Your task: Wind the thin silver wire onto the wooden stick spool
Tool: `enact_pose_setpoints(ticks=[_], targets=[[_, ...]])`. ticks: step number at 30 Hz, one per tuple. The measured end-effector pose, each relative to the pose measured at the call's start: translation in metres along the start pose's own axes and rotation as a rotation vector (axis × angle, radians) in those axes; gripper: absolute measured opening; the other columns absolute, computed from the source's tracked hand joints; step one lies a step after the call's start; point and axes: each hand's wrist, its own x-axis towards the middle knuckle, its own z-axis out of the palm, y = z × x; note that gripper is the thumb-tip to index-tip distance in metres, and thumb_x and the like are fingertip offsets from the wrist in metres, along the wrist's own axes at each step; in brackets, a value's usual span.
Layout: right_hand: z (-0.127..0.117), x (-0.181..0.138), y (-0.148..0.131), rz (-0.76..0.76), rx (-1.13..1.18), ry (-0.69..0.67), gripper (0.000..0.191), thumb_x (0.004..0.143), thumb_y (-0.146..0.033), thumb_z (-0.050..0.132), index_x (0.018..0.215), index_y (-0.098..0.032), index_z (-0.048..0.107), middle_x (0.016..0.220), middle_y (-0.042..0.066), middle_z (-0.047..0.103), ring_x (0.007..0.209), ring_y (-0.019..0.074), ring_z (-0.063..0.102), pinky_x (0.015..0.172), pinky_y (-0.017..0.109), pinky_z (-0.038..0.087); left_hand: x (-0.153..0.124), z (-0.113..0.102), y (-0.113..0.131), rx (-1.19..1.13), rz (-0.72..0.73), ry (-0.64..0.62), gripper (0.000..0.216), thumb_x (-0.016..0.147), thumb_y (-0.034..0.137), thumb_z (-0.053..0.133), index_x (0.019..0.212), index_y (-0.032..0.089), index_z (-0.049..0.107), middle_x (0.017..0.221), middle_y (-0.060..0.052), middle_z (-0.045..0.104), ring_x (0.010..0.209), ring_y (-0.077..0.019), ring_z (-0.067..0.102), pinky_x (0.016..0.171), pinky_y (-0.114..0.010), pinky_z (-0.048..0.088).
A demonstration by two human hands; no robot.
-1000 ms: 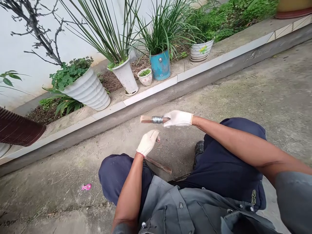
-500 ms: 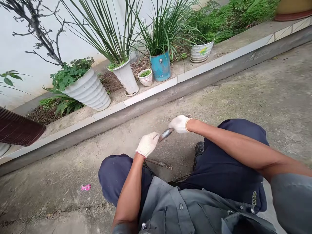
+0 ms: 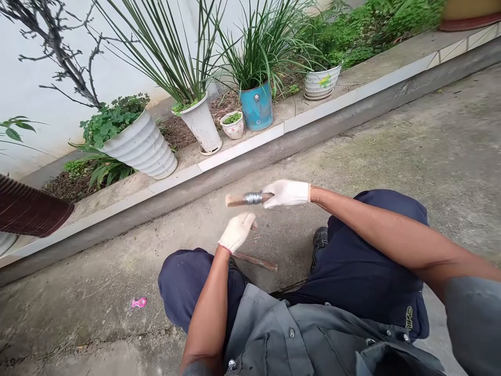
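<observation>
My right hand (image 3: 286, 193), in a white knit glove, is closed around one end of a short wooden stick (image 3: 234, 200). Silver wire (image 3: 252, 198) is wound in a tight coil about the stick's middle. The stick points left, just above my left hand (image 3: 238, 231) and apart from it. That hand, gloved too, has its fingers curled together; a small brownish bit shows at the fingertips, too small to name. Below the left wrist a second wooden stick (image 3: 258, 261) lies low over the concrete, its far end hidden behind the wrist and knee.
A low tiled ledge (image 3: 242, 146) runs across ahead of me. On it stand a ribbed white pot (image 3: 143, 149), a tall white pot (image 3: 201, 128), a blue pot (image 3: 256, 107) and others with plants. A pink object (image 3: 139, 302) lies on the concrete at left.
My left hand has come off the wire-wound stick. My right hand has turned the stick to point left, above the left hand, which stays in nearly the same place.
</observation>
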Motion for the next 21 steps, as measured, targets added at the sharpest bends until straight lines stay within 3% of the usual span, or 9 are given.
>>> enact_pose_setpoints(ticks=[4,7,10,13,17,21], targets=[[-0.002,0.014,0.009,0.102,-0.154,0.241,0.035,0.085,-0.051,0.061,0.099,-0.019,0.069,0.079,0.000,0.067,0.070,0.0150,0.057,0.062,0.025,0.034,-0.003,0.014,0.005,0.061,0.013,-0.090,0.039,0.105,0.037,0.038,0.090,0.021,0.071,0.086,0.000,0.074,0.083,-0.0172,0.067,0.083,-0.026,0.048],[-0.002,0.020,0.013,0.208,-0.397,0.255,0.031,0.092,-0.043,0.057,0.107,-0.021,0.073,0.092,0.008,0.074,0.078,0.0209,0.065,0.069,0.028,0.040,-0.005,0.015,0.010,0.114,0.004,-0.142,0.036,0.104,0.034,0.040,0.102,0.022,0.073,0.084,0.001,0.074,0.082,-0.0173,0.068,0.080,-0.025,0.047],[0.002,0.021,0.014,0.290,-0.672,0.115,0.026,0.090,-0.025,0.058,0.108,-0.018,0.076,0.102,0.017,0.076,0.090,0.0276,0.070,0.078,0.034,0.045,-0.006,0.009,0.012,0.183,-0.016,-0.108,0.038,0.106,0.036,0.040,0.109,0.023,0.075,0.085,0.000,0.074,0.080,-0.0178,0.068,0.078,-0.025,0.047],[0.012,0.020,0.018,0.244,-0.794,-0.142,0.029,0.082,-0.015,0.063,0.107,-0.015,0.077,0.102,0.020,0.076,0.092,0.0296,0.071,0.080,0.036,0.045,-0.006,0.001,0.009,0.272,0.014,-0.045,0.038,0.107,0.036,0.040,0.102,0.022,0.075,0.089,-0.002,0.075,0.082,-0.0183,0.068,0.079,-0.025,0.047],[0.023,0.014,0.025,0.111,-0.737,-0.357,0.023,0.078,-0.025,0.069,0.098,-0.020,0.077,0.090,0.009,0.075,0.076,0.0221,0.066,0.070,0.032,0.041,-0.005,-0.008,0.003,0.336,0.055,0.024,0.037,0.107,0.031,0.040,0.102,0.022,0.075,0.097,-0.004,0.076,0.088,-0.0182,0.068,0.084,-0.024,0.046],[0.021,0.004,0.025,-0.029,-0.514,-0.518,0.017,0.073,-0.033,0.070,0.085,-0.020,0.070,0.071,-0.002,0.063,0.065,0.0145,0.054,0.063,0.028,0.033,-0.003,-0.012,0.002,0.292,0.001,0.046,0.035,0.106,0.033,0.043,0.102,0.021,0.075,0.092,-0.003,0.075,0.085,-0.0175,0.067,0.083,-0.024,0.046]])
